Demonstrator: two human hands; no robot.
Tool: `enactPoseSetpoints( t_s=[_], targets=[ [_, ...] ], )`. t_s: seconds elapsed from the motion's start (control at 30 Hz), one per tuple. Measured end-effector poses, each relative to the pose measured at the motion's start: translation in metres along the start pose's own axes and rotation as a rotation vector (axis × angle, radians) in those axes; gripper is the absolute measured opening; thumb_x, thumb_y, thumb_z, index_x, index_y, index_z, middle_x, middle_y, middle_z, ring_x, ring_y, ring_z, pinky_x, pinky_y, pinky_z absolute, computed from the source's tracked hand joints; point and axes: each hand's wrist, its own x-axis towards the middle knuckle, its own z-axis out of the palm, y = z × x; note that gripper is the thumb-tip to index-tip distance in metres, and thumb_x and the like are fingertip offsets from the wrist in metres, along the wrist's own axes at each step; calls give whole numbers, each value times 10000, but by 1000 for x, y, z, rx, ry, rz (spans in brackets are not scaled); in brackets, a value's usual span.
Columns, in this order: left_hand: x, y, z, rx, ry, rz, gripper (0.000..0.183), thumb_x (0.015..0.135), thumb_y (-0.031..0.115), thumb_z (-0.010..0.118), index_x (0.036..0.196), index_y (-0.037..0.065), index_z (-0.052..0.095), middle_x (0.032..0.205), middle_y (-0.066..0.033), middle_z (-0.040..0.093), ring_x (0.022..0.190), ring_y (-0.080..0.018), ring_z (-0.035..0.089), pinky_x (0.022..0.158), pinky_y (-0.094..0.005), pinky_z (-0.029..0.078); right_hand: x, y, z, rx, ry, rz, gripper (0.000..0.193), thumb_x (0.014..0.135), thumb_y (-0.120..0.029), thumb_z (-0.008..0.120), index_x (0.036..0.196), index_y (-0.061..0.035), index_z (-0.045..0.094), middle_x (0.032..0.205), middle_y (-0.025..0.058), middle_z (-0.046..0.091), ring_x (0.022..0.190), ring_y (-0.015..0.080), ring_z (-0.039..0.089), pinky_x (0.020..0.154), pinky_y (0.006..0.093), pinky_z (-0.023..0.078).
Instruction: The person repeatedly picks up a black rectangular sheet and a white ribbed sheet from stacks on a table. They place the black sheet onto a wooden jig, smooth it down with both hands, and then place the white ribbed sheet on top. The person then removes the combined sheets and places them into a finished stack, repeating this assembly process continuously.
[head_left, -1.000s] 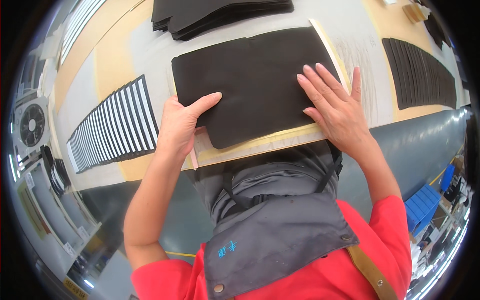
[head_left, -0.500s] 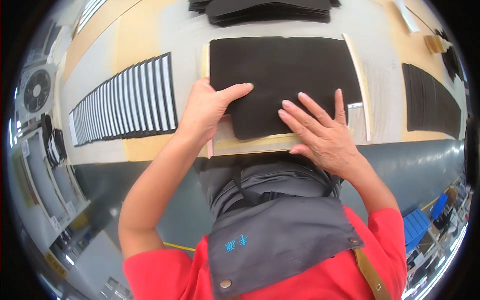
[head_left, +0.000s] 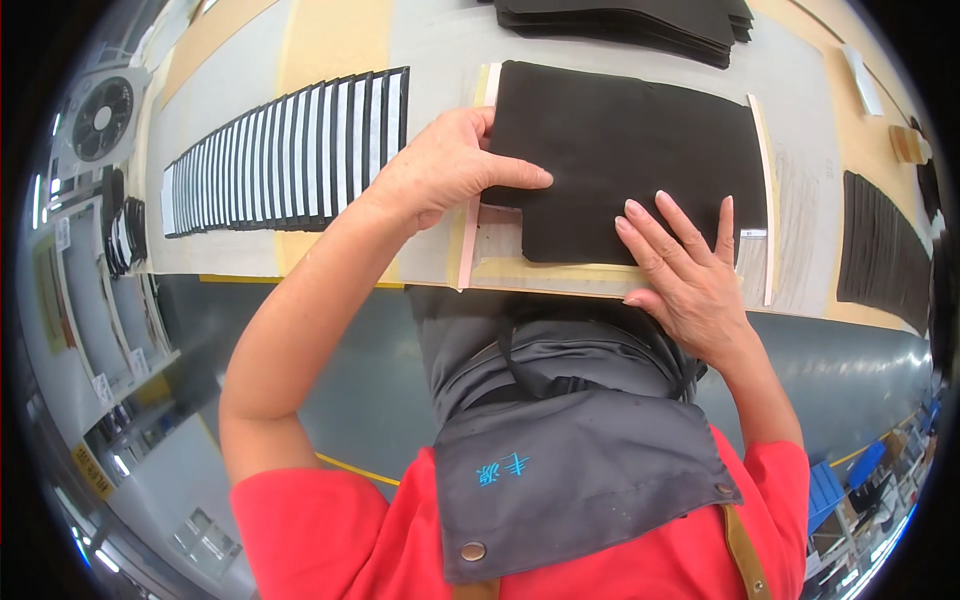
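A flat black sheet [head_left: 620, 140] with notched lower corners lies on the worktable in front of me, between two pale strips. My left hand [head_left: 455, 165] holds its left edge, thumb stretched across the top; the other fingers are partly hidden at that edge. Flat on the sheet's lower right part rests my right hand [head_left: 690, 275], fingers spread and nothing gripped. A small white tab [head_left: 754, 233] shows beside the sheet's lower right corner, near my right fingers.
To the left, overlapping black pieces with white strips [head_left: 290, 150] form a long row. A stack of black sheets [head_left: 620, 25] sits at the far side. More overlapping black pieces [head_left: 880, 245] lie right, below a tape roll [head_left: 908, 145]. The table's front edge [head_left: 600, 290] runs close to my body.
The view has shifted, so table and sheet appear farther right. Both hands keep nearly the same places on the black sheet; no grip has visibly changed.
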Motion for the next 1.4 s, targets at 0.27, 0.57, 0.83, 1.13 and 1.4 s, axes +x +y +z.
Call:
enactPoseSetpoints(
  t_s=[0.27,0.57,0.83,1.13,1.4],
  targets=[
    [-1,-6,-7,214,106,151,356,815,145,825,1109,-24,715,856,-64,732,746,-126,649,721,-303,547,0,1,1,-1,7,-4,754,894,-515,635,1570,-215,485,1638,-80,436,1557,195,321,1276,679,9],
    [-4,-7,-3,515,272,215,352,832,205,868,1048,-8,690,760,24,581,700,-74,557,656,-260,491,1,0,1,-6,14,-6,746,895,-509,644,1564,-214,494,1631,-74,450,1555,203,328,1279,674,14],
    [-4,-11,-2,566,327,273,406,808,237,901,1045,-6,679,750,12,581,696,-77,558,654,-249,489,0,1,0,-19,3,-4,749,900,-521,628,1571,-222,484,1638,-74,440,1558,201,321,1283,673,23],
    [-4,-15,1,559,360,284,391,808,230,901,1043,4,685,733,20,580,676,-72,544,640,-244,482,0,1,2,-33,7,-6,742,916,-552,586,1577,-233,474,1643,-77,431,1561,198,315,1285,671,20],
    [-5,-17,2,539,376,312,432,810,206,896,1121,0,677,729,13,599,665,-73,544,628,-248,478,1,1,2,-36,11,-7,745,907,-549,597,1574,-237,479,1639,-78,438,1559,194,319,1287,669,18]
  ],
)
